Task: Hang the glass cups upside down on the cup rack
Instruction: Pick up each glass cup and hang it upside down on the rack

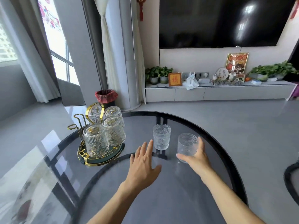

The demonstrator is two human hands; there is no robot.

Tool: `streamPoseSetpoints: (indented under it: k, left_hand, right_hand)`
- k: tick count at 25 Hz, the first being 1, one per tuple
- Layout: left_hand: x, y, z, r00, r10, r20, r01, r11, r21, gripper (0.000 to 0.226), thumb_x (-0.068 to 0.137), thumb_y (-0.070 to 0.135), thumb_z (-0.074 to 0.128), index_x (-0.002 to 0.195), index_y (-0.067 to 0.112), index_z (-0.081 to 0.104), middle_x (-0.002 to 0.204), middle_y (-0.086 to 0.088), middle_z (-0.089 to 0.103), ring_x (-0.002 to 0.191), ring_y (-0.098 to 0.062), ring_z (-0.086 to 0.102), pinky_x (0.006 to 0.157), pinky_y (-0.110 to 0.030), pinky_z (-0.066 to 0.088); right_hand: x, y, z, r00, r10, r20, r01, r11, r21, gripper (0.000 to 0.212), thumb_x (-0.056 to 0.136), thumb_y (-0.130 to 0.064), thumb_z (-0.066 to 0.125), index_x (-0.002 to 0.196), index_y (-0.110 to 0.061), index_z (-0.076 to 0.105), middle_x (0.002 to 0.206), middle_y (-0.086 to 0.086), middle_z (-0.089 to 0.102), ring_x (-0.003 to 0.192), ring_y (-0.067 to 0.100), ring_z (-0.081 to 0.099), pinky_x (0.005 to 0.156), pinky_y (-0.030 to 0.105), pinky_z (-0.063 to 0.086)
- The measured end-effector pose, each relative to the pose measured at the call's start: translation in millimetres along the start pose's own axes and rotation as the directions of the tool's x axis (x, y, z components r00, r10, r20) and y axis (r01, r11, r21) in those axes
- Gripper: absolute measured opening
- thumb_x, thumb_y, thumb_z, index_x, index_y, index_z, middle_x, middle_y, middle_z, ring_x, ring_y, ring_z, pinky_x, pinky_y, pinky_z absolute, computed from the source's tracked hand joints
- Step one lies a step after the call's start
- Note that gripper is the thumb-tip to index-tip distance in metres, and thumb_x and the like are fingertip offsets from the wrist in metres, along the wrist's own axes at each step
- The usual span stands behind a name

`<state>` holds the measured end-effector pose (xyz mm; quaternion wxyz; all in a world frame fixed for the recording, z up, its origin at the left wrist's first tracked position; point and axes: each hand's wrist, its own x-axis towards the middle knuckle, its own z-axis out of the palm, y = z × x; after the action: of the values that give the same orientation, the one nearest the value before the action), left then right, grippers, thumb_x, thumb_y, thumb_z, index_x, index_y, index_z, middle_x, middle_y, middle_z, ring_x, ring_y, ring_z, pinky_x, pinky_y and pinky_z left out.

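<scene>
A gold wire cup rack (77,125) on a dark round tray (113,156) stands at the table's left. Several ribbed glass cups (95,142) hang upside down on it, and two gold pegs at its left are bare. Two ribbed glass cups stand upright on the table. My right hand (196,156) wraps around the right cup (186,147), thumb in front and fingers behind. The other upright cup (161,136) stands free just beyond the fingertips of my left hand (144,160), which is flat and open, holding nothing.
The table is a round dark glass top with a black rim (215,135). Beyond it are a red-lined waste bin (106,96), a low white TV cabinet (218,92) with plants and ornaments, and a wall TV (218,21). A dark round object (291,178) sits at the right edge.
</scene>
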<state>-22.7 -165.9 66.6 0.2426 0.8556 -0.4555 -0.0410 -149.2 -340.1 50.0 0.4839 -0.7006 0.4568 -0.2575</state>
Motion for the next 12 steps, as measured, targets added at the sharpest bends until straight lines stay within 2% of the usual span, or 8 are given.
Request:
streamPoseSetpoints:
  k: [3,5,7,9,11,12]
  left_hand:
    - [4,7,5,0.998,0.057,-0.034,-0.06,0.995,-0.078,0.087,0.088,0.04,0.061,0.157,0.021,0.011,0.161,-0.003,0.026,0.146,-0.023,0.023,0.116,-0.039,0.021]
    - [6,12,8,0.995,0.083,-0.056,-0.09,0.987,-0.131,0.082,0.088,0.038,0.062,0.155,0.02,0.018,0.156,-0.002,0.034,0.141,-0.024,0.032,0.112,-0.035,0.028]
    - [9,17,9,0.993,0.087,-0.076,-0.101,0.973,-0.207,0.079,0.089,0.035,0.066,0.154,0.02,0.023,0.152,-0.002,0.039,0.137,-0.023,0.037,0.106,-0.028,0.03]
    - [13,25,6,0.992,0.044,-0.119,-0.083,0.936,-0.342,0.08,0.085,0.033,0.074,0.151,0.019,0.031,0.145,-0.003,0.045,0.132,-0.02,0.043,0.102,-0.023,0.032]
    - [19,35,-5,0.985,-0.061,-0.162,-0.028,0.868,-0.496,0.092,0.074,0.04,0.083,0.149,0.022,0.035,0.138,0.003,0.046,0.127,-0.014,0.046,0.101,-0.026,0.038]
    - [21,39,-12,0.979,-0.106,-0.176,-0.009,0.836,-0.549,0.097,0.068,0.044,0.085,0.149,0.025,0.034,0.136,0.006,0.045,0.126,-0.01,0.046,0.101,-0.026,0.038]
  right_hand:
    - [3,15,20,0.99,0.033,-0.136,-0.045,0.995,-0.087,0.078,0.064,-0.032,0.082,0.131,-0.025,0.042,0.12,0.005,0.066,0.104,0.03,0.06,0.088,0.037,0.048]
    - [5,12,27,0.984,0.015,-0.18,-0.043,0.987,-0.153,0.068,0.061,-0.036,0.08,0.119,-0.025,0.045,0.105,0.002,0.069,0.092,0.028,0.06,0.088,0.038,0.046]
    - [0,8,30,0.988,-0.019,-0.151,-0.002,0.991,-0.137,0.064,0.056,-0.039,0.079,0.109,-0.029,0.045,0.098,-0.005,0.066,0.086,0.022,0.057,0.089,0.04,0.046]
    - [-11,-2,33,0.996,-0.064,-0.069,0.064,0.998,0.001,0.061,0.05,-0.044,0.079,0.101,-0.037,0.046,0.097,-0.013,0.064,0.082,0.011,0.06,0.078,0.031,0.05]
    - [-23,-15,38,0.992,-0.124,0.013,0.12,0.981,0.152,0.062,0.045,-0.049,0.08,0.097,-0.041,0.048,0.098,-0.016,0.066,0.081,-0.002,0.061,0.065,0.018,0.05]
    - [-28,-21,41,0.986,-0.154,0.064,0.139,0.97,0.2,0.064,0.045,-0.048,0.082,0.099,-0.042,0.049,0.102,-0.014,0.066,0.087,-0.003,0.062,0.068,0.02,0.052]
